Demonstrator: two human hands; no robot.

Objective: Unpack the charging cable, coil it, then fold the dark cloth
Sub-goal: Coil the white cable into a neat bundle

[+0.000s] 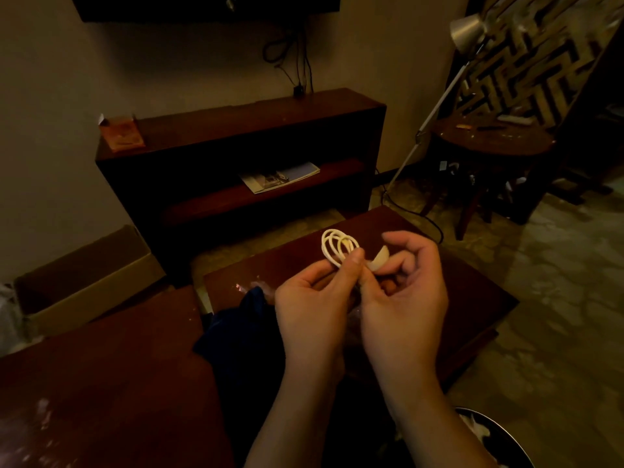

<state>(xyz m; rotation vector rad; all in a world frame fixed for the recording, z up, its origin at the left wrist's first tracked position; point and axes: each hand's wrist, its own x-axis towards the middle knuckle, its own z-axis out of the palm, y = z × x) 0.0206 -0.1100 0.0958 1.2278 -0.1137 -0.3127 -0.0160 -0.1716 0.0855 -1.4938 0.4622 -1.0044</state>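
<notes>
A white charging cable (337,246) stands in several small loops above a dark wooden table (472,298). My left hand (314,305) pinches the loops at their lower end between thumb and fingers. Close beside it, my right hand (405,292) pinches a pale strip of wrapping (380,260) that sits right next to the coil. Both hands are held above the table and almost touch. A dark blue cloth (246,329) lies crumpled under my left wrist, hanging over the table's near left edge.
A dark wooden console (236,157) with a magazine on its shelf stands against the wall ahead. A floor lamp (469,32) leans by a round side table (489,140) at right. A cardboard box (84,282) sits at left. Another wooden surface (101,383) fills the lower left.
</notes>
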